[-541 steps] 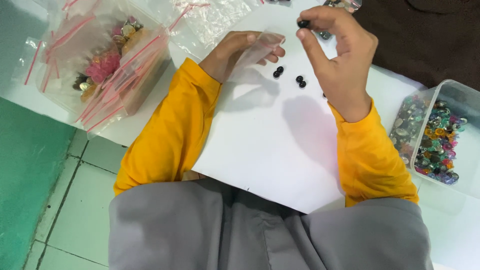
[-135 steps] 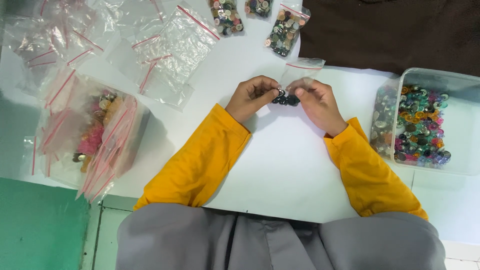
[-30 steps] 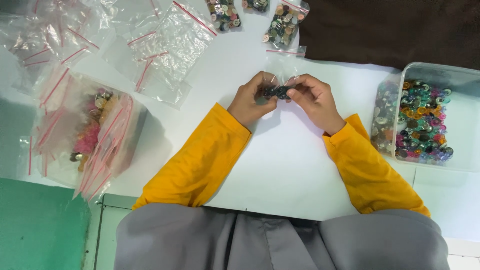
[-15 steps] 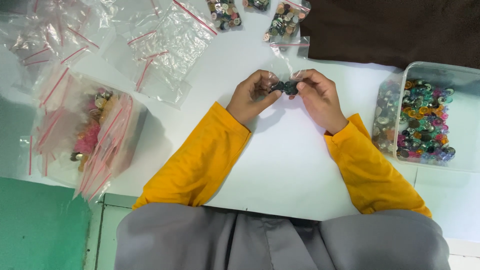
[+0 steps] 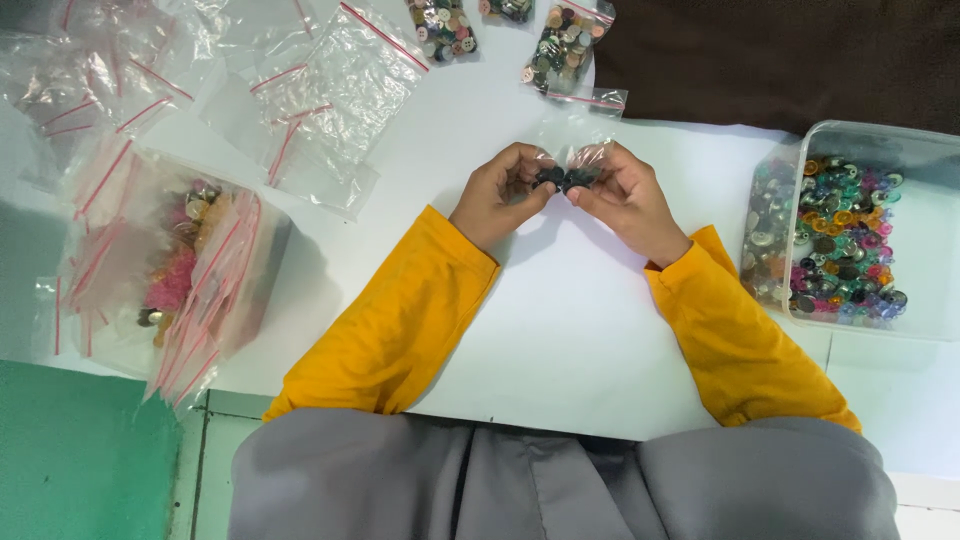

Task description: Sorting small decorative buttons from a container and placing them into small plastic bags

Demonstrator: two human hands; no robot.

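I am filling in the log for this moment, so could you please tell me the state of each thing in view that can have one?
Small clear bag: pinched between both hands, dark buttons inside.
Left hand: shut on the bag.
Right hand: shut on the bag.
Clear plastic tub: lid off, holding mixed coloured buttons.
Filled bags: lying flat, packed with buttons.
Empty bags: lying flat, loosely piled.

Clear tub (image 5: pixel 930 150) of mixed buttons beside brown cloth (image 5: pixel 780 55)
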